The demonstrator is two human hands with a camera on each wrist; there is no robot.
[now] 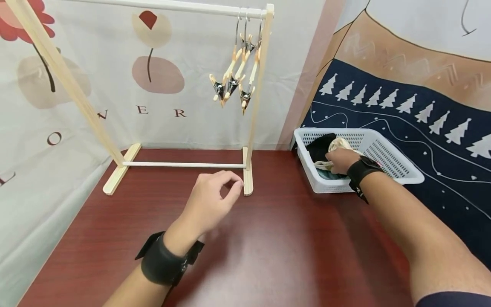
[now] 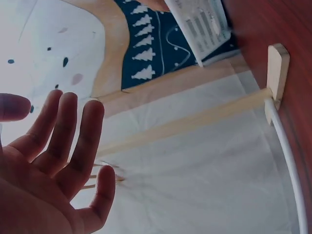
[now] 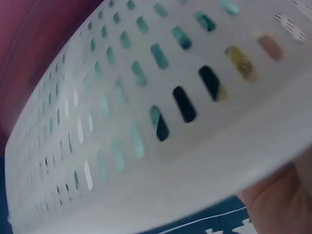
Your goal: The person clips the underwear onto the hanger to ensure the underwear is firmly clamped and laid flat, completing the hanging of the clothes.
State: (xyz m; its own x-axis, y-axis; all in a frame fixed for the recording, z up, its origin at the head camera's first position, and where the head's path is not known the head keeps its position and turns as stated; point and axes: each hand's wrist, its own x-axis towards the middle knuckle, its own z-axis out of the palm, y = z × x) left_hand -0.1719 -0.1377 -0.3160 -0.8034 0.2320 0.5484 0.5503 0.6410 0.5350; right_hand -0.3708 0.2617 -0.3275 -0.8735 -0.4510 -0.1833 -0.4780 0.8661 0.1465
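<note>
My right hand (image 1: 340,160) reaches into the white basket (image 1: 399,168) at the table's (image 1: 268,256) right edge, resting on a cream cloth (image 1: 339,145) beside a black cloth (image 1: 320,147); its fingers are hidden, so I cannot tell their grip. My left hand (image 1: 212,198) hovers relaxed, holding nothing, near the wooden rack (image 1: 247,170), where clips (image 1: 234,81) hang.
</note>
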